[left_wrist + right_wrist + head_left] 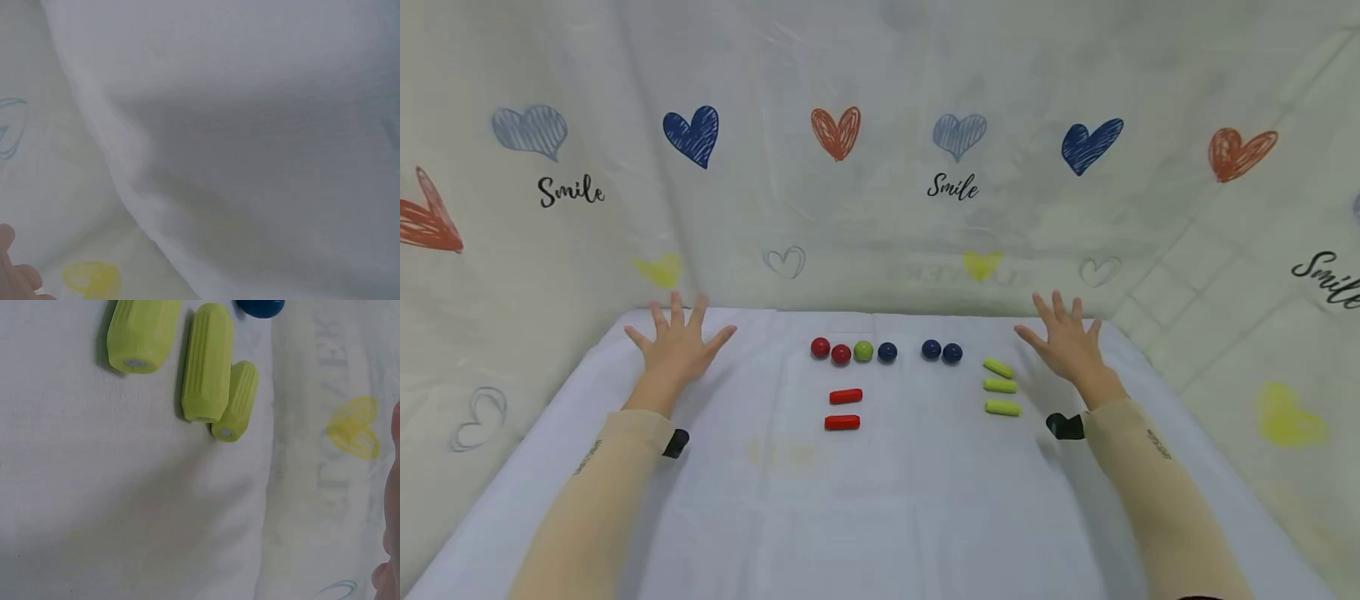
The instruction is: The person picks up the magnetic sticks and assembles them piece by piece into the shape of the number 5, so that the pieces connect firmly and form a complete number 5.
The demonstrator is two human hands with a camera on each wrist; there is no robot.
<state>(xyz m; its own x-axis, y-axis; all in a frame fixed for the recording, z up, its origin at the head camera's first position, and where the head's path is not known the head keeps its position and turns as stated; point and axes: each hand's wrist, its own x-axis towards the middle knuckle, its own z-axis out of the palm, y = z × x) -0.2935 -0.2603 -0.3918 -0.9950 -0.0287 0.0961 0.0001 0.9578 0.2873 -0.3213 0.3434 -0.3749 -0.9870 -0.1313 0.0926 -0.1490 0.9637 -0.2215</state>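
Nearest the person, two sleeved forearms ran up over the white cloth [880, 517]. Beyond them lay two red bars [844, 409], one behind the other, and to their right three green bars [1001, 387] in a short column; the right wrist view showed the green bars [206, 362] lying side by side, apart from the hand. Farther back sat a row of balls [885, 351]: two red, one green, one blue, then a gap and two more blue.

The left hand [676, 343] lay flat on the cloth with its fingers spread and straight, holding nothing, well apart from the balls. The right hand [1067, 337] was likewise spread and empty, just beside the farthest green bar. Behind everything hung a backdrop [880, 167] printed with hearts.

The risk, as I judged it, lay with the balls: they sat loose on a soft cloth, so a tug on the fabric or a careless sweep of either hand could set them rolling. The right hand's thumb side could also nudge the nearest green bar out of line.
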